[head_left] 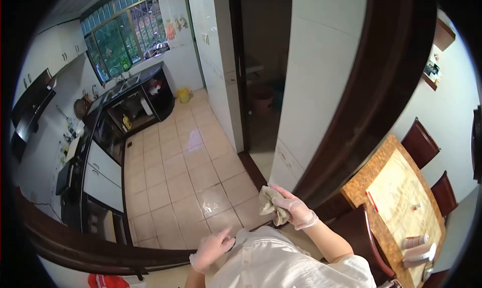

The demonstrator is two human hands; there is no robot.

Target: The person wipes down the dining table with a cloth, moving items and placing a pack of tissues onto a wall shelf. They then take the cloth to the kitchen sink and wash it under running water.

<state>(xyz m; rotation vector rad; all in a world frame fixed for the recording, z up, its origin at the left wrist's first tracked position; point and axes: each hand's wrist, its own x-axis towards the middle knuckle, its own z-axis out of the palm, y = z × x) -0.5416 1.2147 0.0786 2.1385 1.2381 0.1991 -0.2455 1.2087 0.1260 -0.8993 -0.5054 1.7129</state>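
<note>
My right hand (pixel 296 211), in a clear glove, is closed on a crumpled grey-green cloth (pixel 272 205) beside the dark door frame. Lower and to the left, my left hand (pixel 213 249) is also gloved; it holds nothing and its index finger and thumb are apart. Both hands are in front of my white shirt (pixel 281 260), above the tiled floor (pixel 186 182).
The kitchen counter (pixel 90 120) with a sink runs along the left and back. A yellow bin (pixel 184 95) stands at the far end. Dark door frames (pixel 371 87) rise close on the right; beyond them are a dining table (pixel 401 197) and chairs (pixel 420 142).
</note>
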